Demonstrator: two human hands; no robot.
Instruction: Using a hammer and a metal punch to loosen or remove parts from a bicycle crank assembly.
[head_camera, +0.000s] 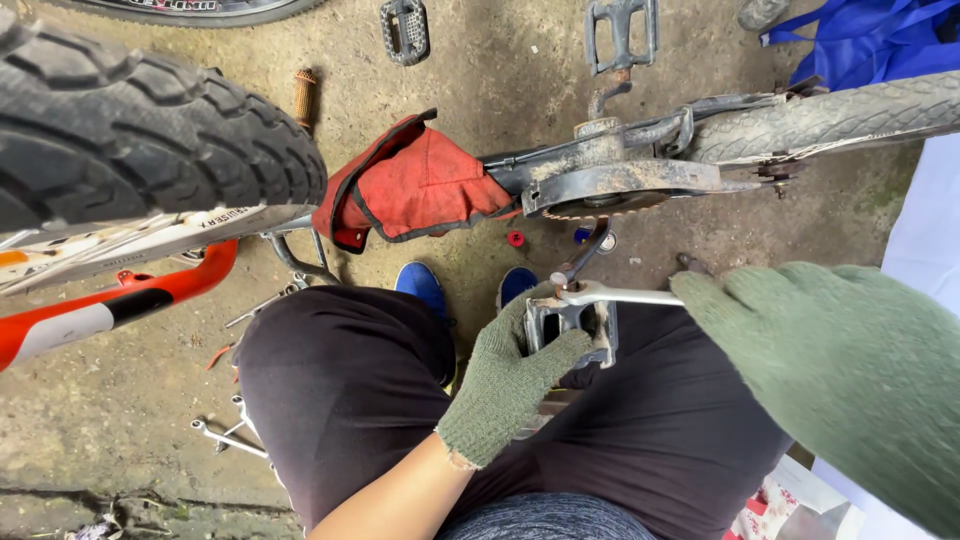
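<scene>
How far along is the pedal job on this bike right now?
In hand: the left hand grips the near pedal, and the right hand holds a wrench at its axle on the crank arm. One loose pedal already lies on the ground. Left: the near pedal is on its crank, as is the far pedal.

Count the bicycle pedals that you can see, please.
3: one pedal held in the left hand, one lying on the ground at top, one on the upper crank. Others may be hidden.
</scene>
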